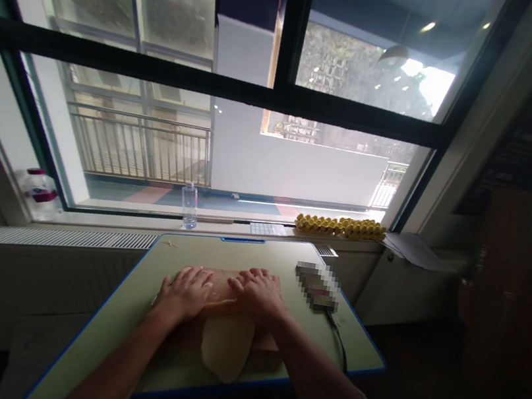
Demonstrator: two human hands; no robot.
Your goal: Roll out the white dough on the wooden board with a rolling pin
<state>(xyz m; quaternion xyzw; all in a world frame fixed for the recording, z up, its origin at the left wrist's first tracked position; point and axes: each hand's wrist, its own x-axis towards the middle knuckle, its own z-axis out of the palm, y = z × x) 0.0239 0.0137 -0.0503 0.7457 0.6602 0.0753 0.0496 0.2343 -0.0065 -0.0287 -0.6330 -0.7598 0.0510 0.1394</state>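
Observation:
A flattened sheet of pale dough (226,347) lies on a wooden board (224,281), its near end hanging over the board's front edge. Across the dough runs a wooden rolling pin (217,308), seen mainly between my hands. My left hand (186,289) rests palm down over the pin's left part, fingers stretched forward. Over its right part lies my right hand (259,292), also flat with extended fingers. Both palms hide the ends of the pin.
The board stands on a pale green table (128,319) with a blue rim. To the right lies a blurred-out device (317,287) with a black cable (339,340). A clear bottle (190,205), a labelled bottle (40,194) and a yellow bumpy object (340,227) line the windowsill.

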